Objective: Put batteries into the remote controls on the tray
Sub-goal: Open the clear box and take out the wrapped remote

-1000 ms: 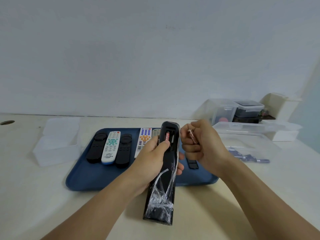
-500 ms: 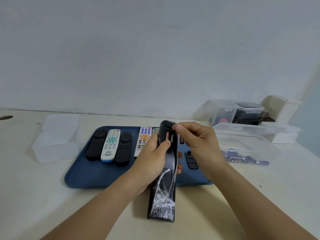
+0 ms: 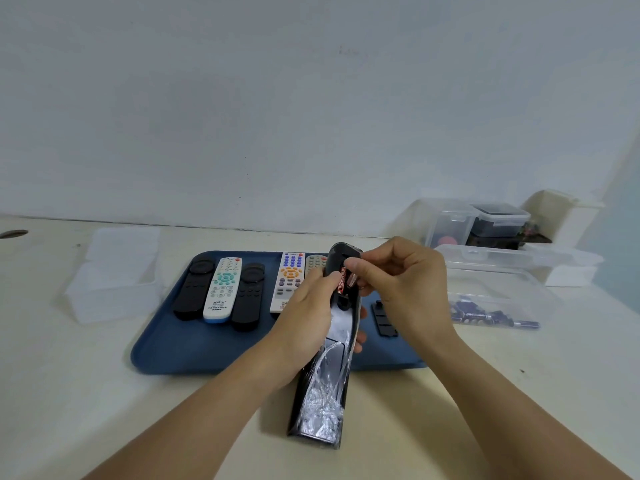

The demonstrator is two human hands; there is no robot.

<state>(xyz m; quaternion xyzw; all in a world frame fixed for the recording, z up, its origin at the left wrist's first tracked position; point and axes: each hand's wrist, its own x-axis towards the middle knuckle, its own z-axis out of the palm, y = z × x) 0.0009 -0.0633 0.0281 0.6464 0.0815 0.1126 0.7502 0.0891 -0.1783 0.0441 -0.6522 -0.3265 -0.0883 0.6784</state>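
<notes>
Fingers of the right hand (image 3: 401,275) pinch a small battery with red label (image 3: 346,282) at the open compartment of a long black remote control in crinkled clear plastic wrap (image 3: 329,358). The left hand (image 3: 304,320) grips this remote around its middle and holds it tilted above the pale bench (image 3: 69,393). Behind it lies a blue plastic tray (image 3: 207,348) with more remote controls and a small black battery cover (image 3: 384,315). Right of the tray stands a clear plastic box of dark batteries (image 3: 491,306).
</notes>
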